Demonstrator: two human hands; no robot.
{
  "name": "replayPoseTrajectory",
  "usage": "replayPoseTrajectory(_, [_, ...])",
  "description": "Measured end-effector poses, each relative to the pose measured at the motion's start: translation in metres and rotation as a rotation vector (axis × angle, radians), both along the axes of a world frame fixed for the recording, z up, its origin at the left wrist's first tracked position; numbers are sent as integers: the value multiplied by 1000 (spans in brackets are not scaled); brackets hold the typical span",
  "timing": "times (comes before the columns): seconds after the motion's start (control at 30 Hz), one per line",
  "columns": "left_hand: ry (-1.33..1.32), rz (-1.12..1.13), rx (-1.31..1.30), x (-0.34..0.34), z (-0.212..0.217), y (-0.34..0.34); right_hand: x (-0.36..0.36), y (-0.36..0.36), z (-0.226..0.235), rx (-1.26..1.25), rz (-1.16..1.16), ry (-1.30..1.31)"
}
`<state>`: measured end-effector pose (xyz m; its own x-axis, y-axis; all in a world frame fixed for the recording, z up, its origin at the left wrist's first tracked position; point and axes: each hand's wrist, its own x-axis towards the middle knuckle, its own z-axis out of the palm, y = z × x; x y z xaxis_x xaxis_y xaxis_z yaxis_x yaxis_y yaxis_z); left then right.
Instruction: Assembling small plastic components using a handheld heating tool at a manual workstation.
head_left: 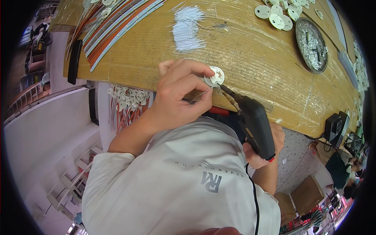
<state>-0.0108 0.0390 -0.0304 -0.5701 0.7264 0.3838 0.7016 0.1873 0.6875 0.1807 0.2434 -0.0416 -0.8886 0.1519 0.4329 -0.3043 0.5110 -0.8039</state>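
Note:
My left hand (pixel 178 94) is closed at the table's near edge. Its fingers hold a small white round disc (pixel 217 74) with slots in it, and a thin pale wire (pixel 204 92) runs between the fingertips and thumb. In my right hand (pixel 256 156) is a black soldering gun (pixel 255 123), gripped by its body with a cable hanging down. The gun's tip points up and left and meets the disc's lower edge, beside my left fingertips. Whether the tip touches the wire is too small to tell.
Beyond my hands lies a pile of short white wires (pixel 188 29). Orange and white strips (pixel 121 25) spread at the far left near a black bar (pixel 75 62). Far right are loose white discs (pixel 278 15), a round metal dish (pixel 311 45) and a black device (pixel 336 125).

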Motion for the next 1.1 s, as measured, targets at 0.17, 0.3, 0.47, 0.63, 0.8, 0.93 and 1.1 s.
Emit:
replayPoseTrajectory(0.17, [1,5,-4,0,0,-1,14,-6,-3,-157,-113,-80])
replayPoseTrajectory(0.3, [3,4,-5,0,1,0,20,-9,-8,-222,-127,-96])
replayPoseTrajectory(0.47, [4,5,-5,0,0,-1,21,-18,-5,-367,-200,-104])
replayPoseTrajectory(0.63, [10,6,-7,0,0,-1,20,-27,11,-569,-252,-233])
replayPoseTrajectory(0.8, [7,2,-11,0,2,-1,11,-30,5,-707,-190,-202])
replayPoseTrajectory(0.93, [14,8,-4,1,0,-1,-10,-36,3,-673,-164,-188])
replayPoseTrajectory(1.1, [26,-2,4,0,-1,-1,-47,-55,22,-674,-247,-292])
